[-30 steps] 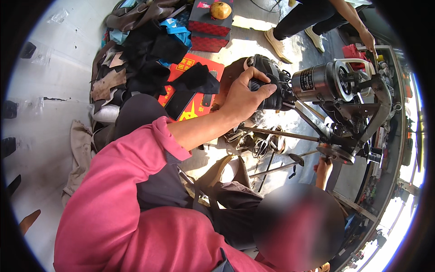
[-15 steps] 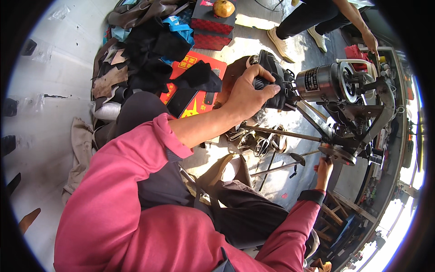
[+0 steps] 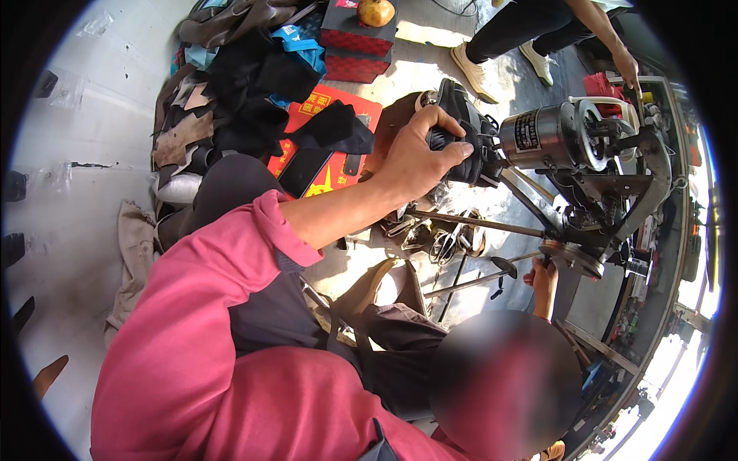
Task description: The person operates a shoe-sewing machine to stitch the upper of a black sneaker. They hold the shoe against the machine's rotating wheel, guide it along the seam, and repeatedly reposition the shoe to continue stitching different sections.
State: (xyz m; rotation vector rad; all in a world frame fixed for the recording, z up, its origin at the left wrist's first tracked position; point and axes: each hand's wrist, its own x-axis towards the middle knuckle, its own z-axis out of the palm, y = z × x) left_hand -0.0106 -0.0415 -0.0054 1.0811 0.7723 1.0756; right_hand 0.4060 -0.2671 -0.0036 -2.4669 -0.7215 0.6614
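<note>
My left hand [image 3: 430, 150] pinches a black fabric item [image 3: 480, 146] with a ribbed edge, thumb and fingers closed on it. This item sits against the head of a metal sewing machine [image 3: 542, 138]; its kind is hard to make out. Lower on the machine, my right hand [image 3: 542, 280] is curled closed at the rim of a hand wheel [image 3: 573, 257]. The exact grip there is partly hidden. A round blurred patch covers most of my right sleeve.
Left of the machine lie black cloth scraps [image 3: 254, 84], a red box [image 3: 315, 104] with a dark phone [image 3: 305, 170] on it, and dark boxes [image 3: 357, 38] topped by a round fruit [image 3: 376, 12]. Scissors [image 3: 443, 247] lie below. Another person's hand [image 3: 626, 69] reaches in beyond the machine.
My right hand has shifted slightly up and left along the wheel. My left hand stays on the black item, which has barely moved.
</note>
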